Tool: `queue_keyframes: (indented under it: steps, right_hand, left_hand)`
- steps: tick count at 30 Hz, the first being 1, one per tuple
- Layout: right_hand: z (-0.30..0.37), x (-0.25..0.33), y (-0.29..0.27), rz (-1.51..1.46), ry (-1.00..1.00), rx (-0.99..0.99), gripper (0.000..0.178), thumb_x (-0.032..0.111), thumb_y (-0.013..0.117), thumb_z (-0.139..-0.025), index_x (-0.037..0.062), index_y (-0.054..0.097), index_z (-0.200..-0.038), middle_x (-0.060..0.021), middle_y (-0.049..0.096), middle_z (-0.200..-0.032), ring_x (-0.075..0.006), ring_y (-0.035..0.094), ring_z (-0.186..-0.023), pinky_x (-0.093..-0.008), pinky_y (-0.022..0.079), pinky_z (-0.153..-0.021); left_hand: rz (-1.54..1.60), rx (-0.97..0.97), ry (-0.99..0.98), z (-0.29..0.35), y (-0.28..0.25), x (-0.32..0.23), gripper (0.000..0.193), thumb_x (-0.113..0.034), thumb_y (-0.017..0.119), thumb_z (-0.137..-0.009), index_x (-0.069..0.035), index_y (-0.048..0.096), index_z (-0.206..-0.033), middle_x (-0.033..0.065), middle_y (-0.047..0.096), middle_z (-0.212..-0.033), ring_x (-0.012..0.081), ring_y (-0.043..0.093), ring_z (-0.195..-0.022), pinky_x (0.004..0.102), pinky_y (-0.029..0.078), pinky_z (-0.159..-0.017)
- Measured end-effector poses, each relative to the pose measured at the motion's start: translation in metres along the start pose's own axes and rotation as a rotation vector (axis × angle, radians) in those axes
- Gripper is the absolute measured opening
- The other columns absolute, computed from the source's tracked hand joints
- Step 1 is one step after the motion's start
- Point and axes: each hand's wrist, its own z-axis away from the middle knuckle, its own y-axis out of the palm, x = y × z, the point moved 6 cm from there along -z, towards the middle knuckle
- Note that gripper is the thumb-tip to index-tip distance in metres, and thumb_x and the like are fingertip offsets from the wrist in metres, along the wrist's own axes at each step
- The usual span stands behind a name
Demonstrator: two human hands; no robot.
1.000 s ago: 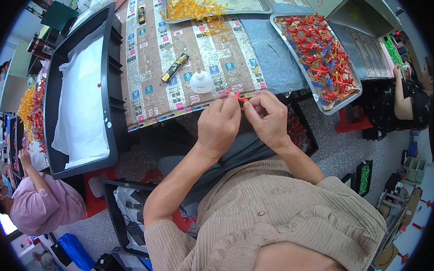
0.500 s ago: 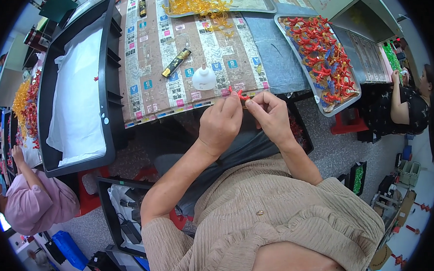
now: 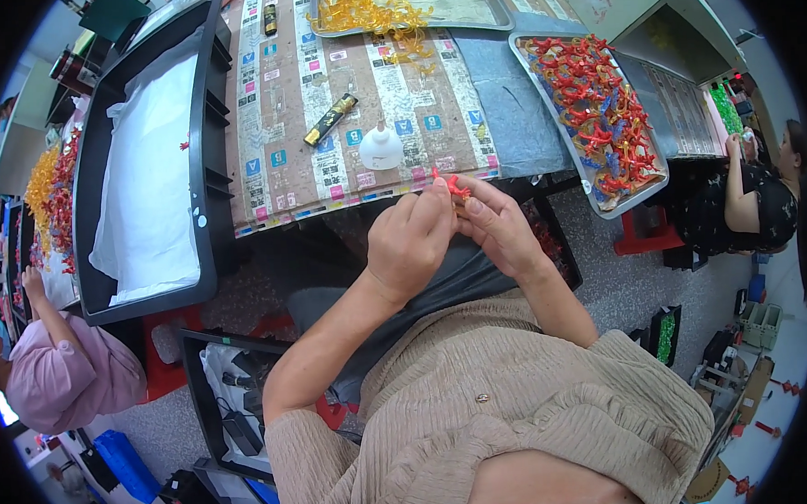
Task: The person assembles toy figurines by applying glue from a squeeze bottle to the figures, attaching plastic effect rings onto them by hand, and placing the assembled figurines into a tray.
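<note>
A small red ornament piece (image 3: pixel 457 187) is pinched between my hands, just off the table's front edge. My left hand (image 3: pixel 409 240) is closed, its thumb and forefinger gripping the piece from the left. From the other side, the curled fingers of my right hand (image 3: pixel 499 223) hold the same piece; its lower part is hidden by them. Close beyond the hands stands a white squeeze bottle (image 3: pixel 382 151) with a thin nozzle. Behind it to the left lies a black and gold stick-shaped pack (image 3: pixel 330 121).
A black tray (image 3: pixel 204 171) lined with white sheet stands at left. At right, a metal tray (image 3: pixel 606 209) holds many red, blue and yellow pieces. Yellow translucent strands (image 3: pixel 366 12) spill from another metal tray (image 3: pixel 474 19) at the back. People sit at both sides.
My right hand has turned and its fingers have curled, showing more of the red piece. The left hand has shifted slightly and stays closed on it.
</note>
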Motion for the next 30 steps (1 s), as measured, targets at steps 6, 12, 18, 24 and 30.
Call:
queue_keyframes:
  steps: [6, 12, 18, 24, 30]
  right_hand:
    - [0.008, 0.003, 0.008, -0.221, -0.008, 0.209, 0.051, 0.021, 0.055, -0.096, -0.0067, 0.041, -0.136, -0.0135, 0.056, -0.124, -0.0173, 0.056, -0.111, -0.0349, 0.045, -0.097]
    - [0.011, 0.017, 0.016, -0.205, -0.032, 0.245, 0.048, 0.022, 0.054, -0.096, -0.0084, 0.045, -0.132, -0.0131, 0.059, -0.120, -0.0178, 0.058, -0.107, -0.0340, 0.046, -0.095]
    - [0.016, 0.012, 0.016, -0.175, -0.022, 0.176, 0.044, 0.021, 0.054, -0.097, -0.0089, 0.048, -0.129, -0.0078, 0.061, -0.111, -0.0132, 0.057, -0.099, -0.0293, 0.046, -0.089]
    - [0.021, 0.015, 0.016, -0.218, -0.030, 0.240, 0.044, 0.020, 0.054, -0.097, -0.0087, 0.047, -0.130, -0.0098, 0.059, -0.119, -0.0154, 0.056, -0.107, -0.0307, 0.043, -0.095]
    - [0.021, 0.021, 0.019, -0.214, -0.036, 0.258, 0.044, 0.019, 0.054, -0.097, -0.0086, 0.047, -0.131, -0.0130, 0.057, -0.125, -0.0185, 0.054, -0.116, -0.0323, 0.041, -0.101]
  left_hand:
    - [0.057, -0.108, 0.021, -0.009, -0.014, -0.015, 0.042, -0.002, 0.075, -0.066, 0.010, 0.063, -0.105, 0.0096, 0.057, -0.081, 0.0213, 0.060, -0.067, 0.0293, 0.048, -0.053]
    - [0.088, -0.149, 0.032, -0.014, -0.019, -0.019, 0.049, -0.002, 0.076, -0.065, 0.010, 0.062, -0.109, 0.0095, 0.058, -0.080, 0.0210, 0.059, -0.066, 0.0288, 0.048, -0.053]
    - [0.021, -0.157, 0.019, -0.011, -0.023, -0.022, 0.035, -0.007, 0.072, -0.074, 0.009, 0.063, -0.103, 0.0095, 0.056, -0.080, 0.0199, 0.056, -0.061, 0.0285, 0.046, -0.049]
    - [0.065, -0.067, -0.029, -0.013, -0.024, -0.028, 0.044, -0.003, 0.077, -0.068, 0.010, 0.064, -0.108, 0.0117, 0.061, -0.081, 0.0223, 0.060, -0.065, 0.0298, 0.049, -0.055]
    - [0.072, -0.087, -0.032, -0.016, -0.026, -0.029, 0.042, -0.002, 0.076, -0.069, 0.009, 0.064, -0.107, 0.0104, 0.060, -0.080, 0.0214, 0.060, -0.066, 0.0292, 0.049, -0.055]
